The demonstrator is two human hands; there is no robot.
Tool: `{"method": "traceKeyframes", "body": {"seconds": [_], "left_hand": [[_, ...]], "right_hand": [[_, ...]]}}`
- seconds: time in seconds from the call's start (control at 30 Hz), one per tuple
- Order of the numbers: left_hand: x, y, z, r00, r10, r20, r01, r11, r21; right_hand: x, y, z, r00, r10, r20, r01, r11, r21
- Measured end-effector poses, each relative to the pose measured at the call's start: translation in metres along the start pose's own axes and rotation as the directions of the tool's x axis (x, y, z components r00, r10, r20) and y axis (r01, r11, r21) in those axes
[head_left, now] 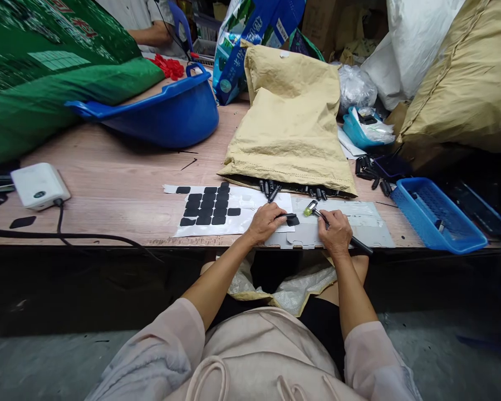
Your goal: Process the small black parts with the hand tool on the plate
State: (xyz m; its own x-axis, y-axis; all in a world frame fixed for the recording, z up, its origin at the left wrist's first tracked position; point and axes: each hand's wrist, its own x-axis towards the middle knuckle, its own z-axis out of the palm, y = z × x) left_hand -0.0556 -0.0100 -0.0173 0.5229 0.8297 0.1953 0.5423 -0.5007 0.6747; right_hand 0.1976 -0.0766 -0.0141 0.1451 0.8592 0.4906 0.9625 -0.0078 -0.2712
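My right hand is wrapped round the black handle of a small hammer, whose metal head has a yellow-green face. The head hovers or rests at the grey board; I cannot tell which. My left hand is closed on a slim black part, just left of the hammer head. Under that part lies a black rounded-square patch. To the left, a white sheet carries rows of similar black patches. Several black cylindrical pieces lie beyond my left hand.
A tan woven sack lies ahead with its mouth toward me. A blue basin stands left, a blue basket right. A white box with a cable sits far left. Another person's arm shows at the back.
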Motion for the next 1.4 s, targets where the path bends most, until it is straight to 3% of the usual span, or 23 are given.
{"method": "traceKeyframes", "body": {"seconds": [1.0, 1.17, 1.3, 1.37, 1.4], "left_hand": [[-0.001, 0.002, -0.001, 1.0, -0.008, -0.009, 0.008, 1.0, 0.002], [0.0, 0.008, -0.008, 0.996, 0.024, -0.086, -0.036, 0.991, -0.129], [-0.027, 0.032, -0.018, 0.967, 0.056, -0.249, -0.134, 0.943, -0.306], [-0.052, 0.047, -0.016, 0.976, 0.114, -0.183, -0.175, 0.915, -0.363], [-0.066, 0.054, -0.011, 0.982, 0.164, -0.091, -0.187, 0.904, -0.384]], "right_hand": [[0.0, 0.0, 0.001, 1.0, 0.006, 0.003, -0.006, 1.0, 0.014], [0.001, -0.001, 0.001, 1.0, 0.012, 0.012, -0.012, 1.0, 0.0], [0.002, -0.002, -0.001, 1.0, 0.009, 0.023, -0.009, 1.0, -0.013], [0.002, -0.002, -0.001, 1.0, 0.006, 0.026, -0.006, 1.0, -0.007], [0.002, -0.002, -0.001, 1.0, 0.007, 0.026, -0.007, 1.0, -0.004]]}}
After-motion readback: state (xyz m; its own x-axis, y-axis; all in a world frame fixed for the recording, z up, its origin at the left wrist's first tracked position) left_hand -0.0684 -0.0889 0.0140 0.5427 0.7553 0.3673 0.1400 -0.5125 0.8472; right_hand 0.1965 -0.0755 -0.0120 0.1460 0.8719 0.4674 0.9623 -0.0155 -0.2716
